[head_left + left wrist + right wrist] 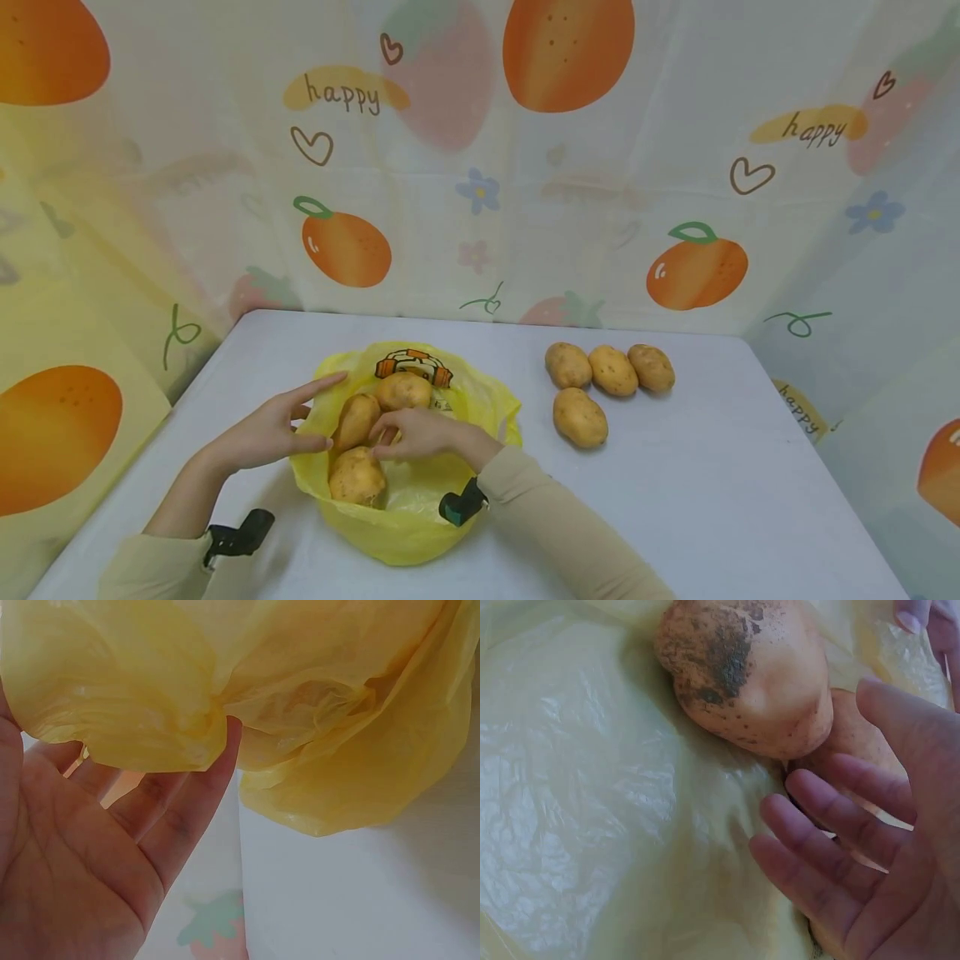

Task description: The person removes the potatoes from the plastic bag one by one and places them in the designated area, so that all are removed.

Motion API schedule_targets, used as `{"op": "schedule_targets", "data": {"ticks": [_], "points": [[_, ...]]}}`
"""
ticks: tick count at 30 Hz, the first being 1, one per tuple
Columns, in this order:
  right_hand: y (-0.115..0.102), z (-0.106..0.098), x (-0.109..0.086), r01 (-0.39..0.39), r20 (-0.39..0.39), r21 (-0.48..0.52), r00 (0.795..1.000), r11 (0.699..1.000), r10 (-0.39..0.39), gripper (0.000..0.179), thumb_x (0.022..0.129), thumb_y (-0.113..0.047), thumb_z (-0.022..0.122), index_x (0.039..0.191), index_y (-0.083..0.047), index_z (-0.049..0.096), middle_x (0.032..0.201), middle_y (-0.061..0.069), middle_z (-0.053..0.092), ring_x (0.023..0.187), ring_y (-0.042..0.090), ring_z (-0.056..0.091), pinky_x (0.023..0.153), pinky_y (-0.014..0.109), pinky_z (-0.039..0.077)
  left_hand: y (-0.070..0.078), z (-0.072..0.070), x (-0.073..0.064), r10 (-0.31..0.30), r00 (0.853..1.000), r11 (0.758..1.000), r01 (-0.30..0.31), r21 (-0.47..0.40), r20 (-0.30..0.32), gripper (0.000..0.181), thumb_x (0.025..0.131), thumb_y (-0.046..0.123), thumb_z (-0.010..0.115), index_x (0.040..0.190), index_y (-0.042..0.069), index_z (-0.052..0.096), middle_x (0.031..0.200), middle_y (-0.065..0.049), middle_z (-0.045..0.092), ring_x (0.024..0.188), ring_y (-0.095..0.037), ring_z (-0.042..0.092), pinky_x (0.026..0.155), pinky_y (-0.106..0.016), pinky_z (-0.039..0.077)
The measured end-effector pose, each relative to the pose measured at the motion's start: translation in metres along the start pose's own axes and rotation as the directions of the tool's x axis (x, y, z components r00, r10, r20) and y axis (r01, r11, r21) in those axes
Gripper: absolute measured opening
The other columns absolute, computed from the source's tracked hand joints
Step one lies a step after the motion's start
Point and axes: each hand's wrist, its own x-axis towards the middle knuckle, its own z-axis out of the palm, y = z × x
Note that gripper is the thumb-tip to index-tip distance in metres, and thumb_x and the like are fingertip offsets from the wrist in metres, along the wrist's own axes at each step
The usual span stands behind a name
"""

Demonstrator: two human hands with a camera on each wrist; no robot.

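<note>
A yellow plastic bag (405,537) stands with its mouth spread wide on the table. Inside it lie three potatoes: one at the back (403,391), one at the left (356,421) and one nearer the front (357,477). My left hand (258,429) is at the bag's left rim, its extended fingers touching the plastic; the left wrist view shows the yellow film (150,742) over some of them. Down in the bag is my right hand (420,435), beside the potatoes. In the right wrist view its loosely bent fingers (817,862) hold nothing, near a dirt-marked potato (780,697).
To the right of the bag, several potatoes sit close together on the white table (712,483): three in a back row (613,371) and one in front (580,418). A fruit-printed cloth (525,242) hangs behind the table. Each wrist wears a small black camera (238,533).
</note>
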Motion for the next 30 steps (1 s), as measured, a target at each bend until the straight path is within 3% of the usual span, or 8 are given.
{"op": "schedule_targets", "data": {"ticks": [4,10,19,25,30], "points": [[-0.001,0.004,0.001,-0.047,0.037,0.018,0.998,0.999,0.046,0.043,0.089,-0.044,0.056,0.12,-0.015,0.058,0.094,-0.009,0.066,0.073,-0.001,0.058,0.065,0.014,0.045,0.0,0.0,0.0,-0.008,1.0,1.0,0.008,0.002,0.0,0.079,0.078,0.026,0.073,0.144,0.028,0.03,0.145,-0.014,0.032,0.112,-0.049,0.046,0.083,-0.061,0.042],[-0.003,0.011,0.002,-0.111,0.075,0.086,0.992,0.99,0.104,0.047,0.089,-0.047,0.053,0.118,-0.011,0.058,0.079,-0.004,0.063,0.067,0.009,0.06,0.059,0.017,0.045,0.001,0.001,-0.001,-0.008,1.0,1.0,0.008,0.005,-0.005,0.08,0.077,0.028,0.073,0.144,0.028,0.03,0.145,-0.014,0.034,0.112,-0.047,0.047,0.082,-0.058,0.044],[-0.003,0.02,0.006,-0.137,0.075,0.152,0.989,0.979,0.126,0.032,0.088,-0.048,0.054,0.078,-0.018,0.059,0.062,-0.002,0.057,0.057,0.011,0.056,0.052,0.02,0.044,-0.002,0.002,0.001,0.017,1.0,1.0,-0.017,0.0,-0.013,0.079,0.077,0.026,0.074,0.143,0.029,0.031,0.143,-0.014,0.037,0.11,-0.045,0.048,0.081,-0.056,0.045],[-0.003,0.024,0.006,-0.157,0.073,0.161,0.986,0.974,0.147,0.038,0.087,-0.05,0.054,0.066,-0.018,0.051,0.053,-0.006,0.046,0.048,0.008,0.046,0.047,0.019,0.038,-0.003,0.003,0.001,0.033,0.999,0.999,-0.033,0.006,-0.015,0.079,0.077,0.026,0.073,0.144,0.028,0.031,0.144,-0.015,0.035,0.11,-0.049,0.047,0.084,-0.06,0.042],[-0.006,0.025,0.006,-0.157,0.091,0.105,0.985,0.982,0.148,0.039,0.086,-0.053,0.054,0.066,-0.02,0.05,0.057,-0.007,0.045,0.052,0.005,0.044,0.05,0.019,0.037,-0.002,0.003,-0.001,0.024,1.0,1.0,-0.024,-0.001,-0.012,0.079,0.078,0.026,0.073,0.144,0.025,0.03,0.145,-0.016,0.033,0.111,-0.05,0.046,0.084,-0.061,0.041]]}}
